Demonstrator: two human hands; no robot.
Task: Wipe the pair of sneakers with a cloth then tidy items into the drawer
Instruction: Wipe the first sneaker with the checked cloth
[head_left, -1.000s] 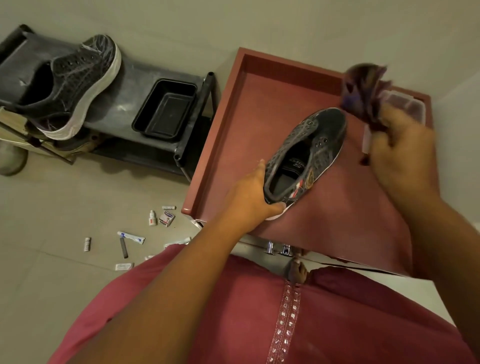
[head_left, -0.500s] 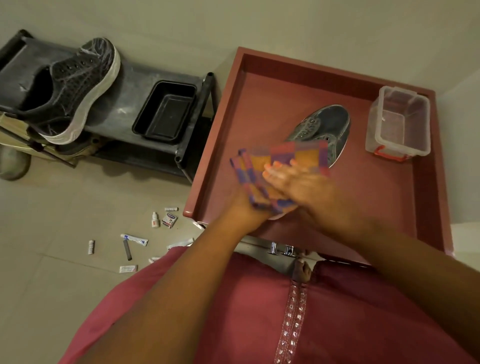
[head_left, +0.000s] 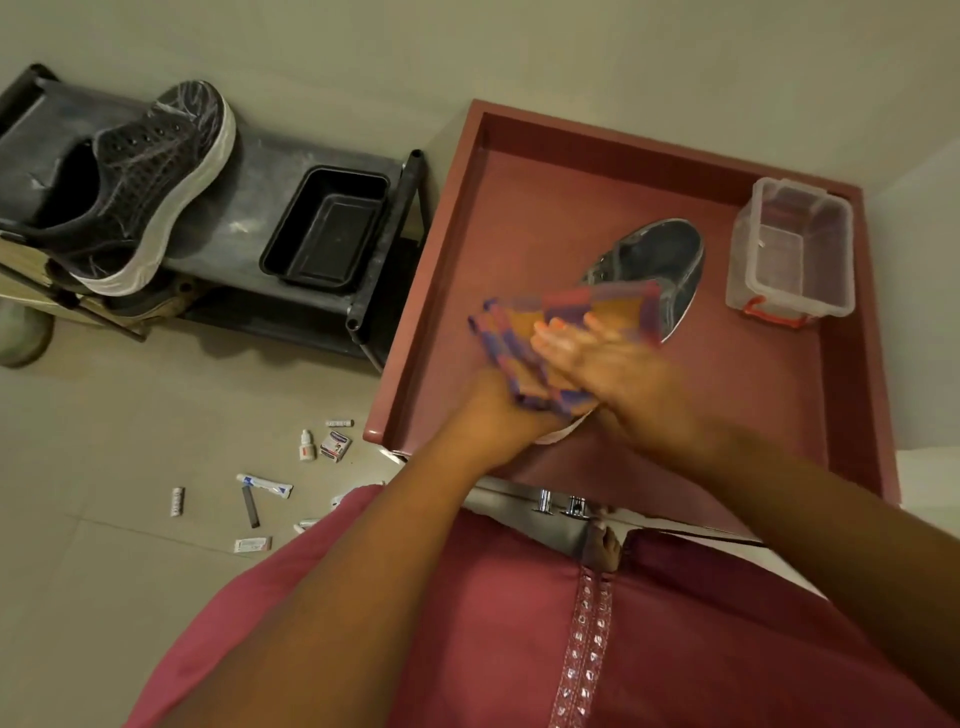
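Pressing cloth (head_left: 566, 322) on sneaker (head_left: 660, 260), right hand (head_left: 613, 364) flat, left hand (head_left: 498, 415) grasping heel, labels unreadable

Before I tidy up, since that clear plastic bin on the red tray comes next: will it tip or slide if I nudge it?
The clear bin looks empty and thin-walled, so it is probably light and would likely slide on the smooth red tray. It stands fairly tall for its base, so a high push might tip it. A low push seems safer.

A dark sneaker (head_left: 655, 260) lies on the red top, half under a checked cloth (head_left: 561, 322). The other sneaker (head_left: 150, 182) sits tilted on the black rack.
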